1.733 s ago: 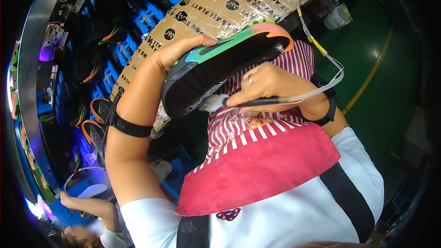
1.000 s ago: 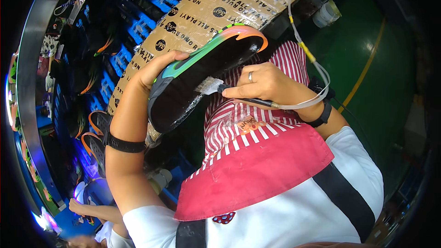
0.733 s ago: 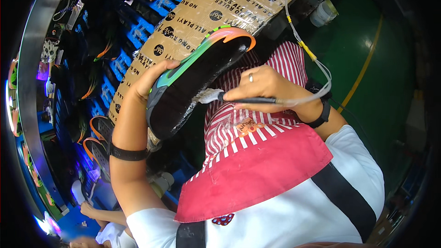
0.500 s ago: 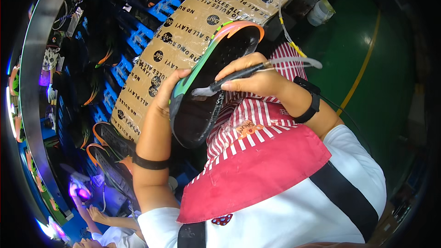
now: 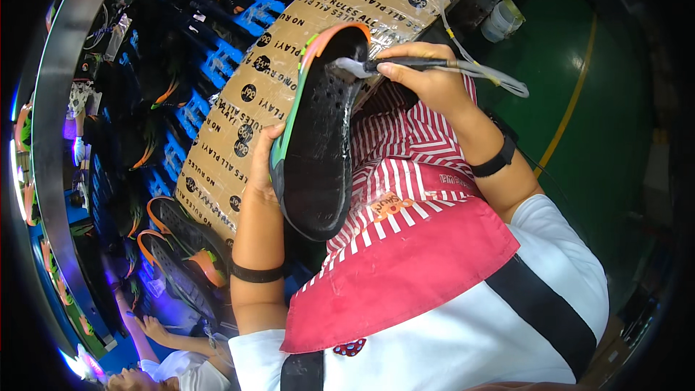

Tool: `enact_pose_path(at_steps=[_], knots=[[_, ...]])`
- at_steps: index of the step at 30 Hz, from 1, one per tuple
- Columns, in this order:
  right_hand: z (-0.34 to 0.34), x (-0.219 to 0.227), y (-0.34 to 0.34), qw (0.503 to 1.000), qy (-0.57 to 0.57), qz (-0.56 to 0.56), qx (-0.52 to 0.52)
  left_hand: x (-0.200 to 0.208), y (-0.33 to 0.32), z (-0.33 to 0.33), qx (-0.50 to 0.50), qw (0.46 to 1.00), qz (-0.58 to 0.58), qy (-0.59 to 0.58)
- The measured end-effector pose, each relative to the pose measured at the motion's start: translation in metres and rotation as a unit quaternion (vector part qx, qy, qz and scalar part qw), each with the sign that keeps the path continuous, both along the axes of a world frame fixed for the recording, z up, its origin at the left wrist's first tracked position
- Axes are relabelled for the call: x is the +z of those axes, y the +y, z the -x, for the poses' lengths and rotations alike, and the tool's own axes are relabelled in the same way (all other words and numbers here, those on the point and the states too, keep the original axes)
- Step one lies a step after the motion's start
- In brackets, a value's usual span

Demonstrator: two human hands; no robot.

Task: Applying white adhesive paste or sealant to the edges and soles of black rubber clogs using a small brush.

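Apparently, brushing is the step in hand: the right hand (image 5: 428, 76) has its grip closed around a black-handled, pale-bristled brush (image 5: 352, 66), tip inside the far end of a black, orange-and-green-rimmed shoe sole (image 5: 313, 159). The left hand (image 5: 266, 152) grips its left side near the cardboard-covered tabletop (image 5: 289, 47). Further strokes likely call for a steady sole.

Right hand (image 5: 428, 78) in pinch grip beyond left hand (image 5: 265, 163)
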State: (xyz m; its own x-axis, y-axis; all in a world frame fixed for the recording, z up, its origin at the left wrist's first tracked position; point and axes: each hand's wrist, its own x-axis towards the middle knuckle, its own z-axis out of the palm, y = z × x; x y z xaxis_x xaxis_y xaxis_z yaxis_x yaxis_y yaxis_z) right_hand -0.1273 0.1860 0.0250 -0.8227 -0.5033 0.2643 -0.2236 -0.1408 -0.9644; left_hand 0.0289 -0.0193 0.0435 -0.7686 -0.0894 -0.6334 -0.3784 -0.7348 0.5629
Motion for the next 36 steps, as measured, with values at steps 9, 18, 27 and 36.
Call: enact_pose_path(at_steps=[9,18,27,36], knots=[[-0.034,0.016,-0.015,0.958,0.251,0.01,0.14,0.001,0.002,0.022,0.11,0.991,-0.031,0.065],[-0.009,0.014,0.009,0.993,0.11,-0.006,0.045,0.006,0.029,-0.005,0.238,0.914,-0.205,0.257],[-0.005,0.008,0.015,0.998,-0.037,0.022,0.034,0.049,0.035,0.025,0.169,0.927,0.113,0.316],[-0.002,0.021,0.025,0.992,-0.122,0.011,0.039,0.221,-0.061,0.178,0.105,0.79,0.274,0.539]])
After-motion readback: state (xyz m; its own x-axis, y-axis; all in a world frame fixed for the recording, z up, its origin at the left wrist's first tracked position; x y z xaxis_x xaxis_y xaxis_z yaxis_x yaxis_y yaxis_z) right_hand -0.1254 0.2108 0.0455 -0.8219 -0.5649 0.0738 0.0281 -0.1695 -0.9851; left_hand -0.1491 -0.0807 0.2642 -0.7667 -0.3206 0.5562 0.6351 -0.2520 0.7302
